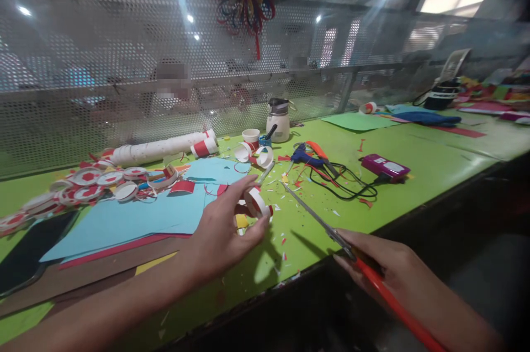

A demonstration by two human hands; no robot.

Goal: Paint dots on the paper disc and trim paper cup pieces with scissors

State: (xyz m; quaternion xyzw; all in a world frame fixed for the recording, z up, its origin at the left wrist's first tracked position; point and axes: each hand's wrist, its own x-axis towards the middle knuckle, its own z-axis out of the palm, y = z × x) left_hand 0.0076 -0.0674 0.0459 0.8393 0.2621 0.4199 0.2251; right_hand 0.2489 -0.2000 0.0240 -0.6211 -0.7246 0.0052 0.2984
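Red-and-white paper ring [257,204], cut from the rim of a paper cup, sits in the tips of the left hand [226,230]. The fingers curl loosely around it and pinch it, and the ring hangs just above the green bench [414,167]. It is near the middle of the picture, at the 3 o'clock edge of the blue paper sheet [136,216].

The right hand [385,269] is closed around the red handles of the scissors [331,227]. The long blades look shut and point up toward 11 o'clock, with the tip lying on the bench just to the right of the ring. The blades are not touching the ring.

To my eye, the step in hand is the trimming of this ring. It is held but not yet between the blades. I think the next move calls for opening the scissors, bringing ring and blades together, and holding the thin paper steady so it does not bend or tear.

At 10 o'clock from the left hand lies a heap of finished cup rings [89,183], with a stack of paper cups [161,147] on its side behind them. At 1 o'clock are more cut cup pieces [256,156], a glue gun [308,154] with its black cord, and a purple box [385,167]. Tiny paper scraps [285,219] are all over the bench near the hands.
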